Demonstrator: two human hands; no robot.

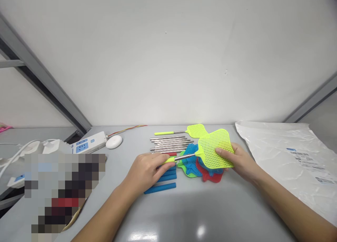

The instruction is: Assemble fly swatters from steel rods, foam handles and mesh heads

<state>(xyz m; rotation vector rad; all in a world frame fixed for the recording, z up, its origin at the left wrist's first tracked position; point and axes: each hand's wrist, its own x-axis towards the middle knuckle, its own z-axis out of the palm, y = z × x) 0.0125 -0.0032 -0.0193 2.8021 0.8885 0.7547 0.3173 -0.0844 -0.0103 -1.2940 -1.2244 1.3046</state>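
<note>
Your left hand [147, 169] grips a yellow fly swatter [207, 149] by the handle [171, 159] while your right hand [238, 159] pinches its mesh head [219, 143], lower center of the frame; loose colored heads [191, 168] lie beneath, a white plastic bag [295, 164] at lower right.

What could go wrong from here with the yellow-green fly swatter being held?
The left hand grips the handle and the right hand the mesh head, so a hard pull might loosen the metal shaft between them. Lowered carelessly, the mesh head could disturb the overlapping swatter heads beneath.
</note>
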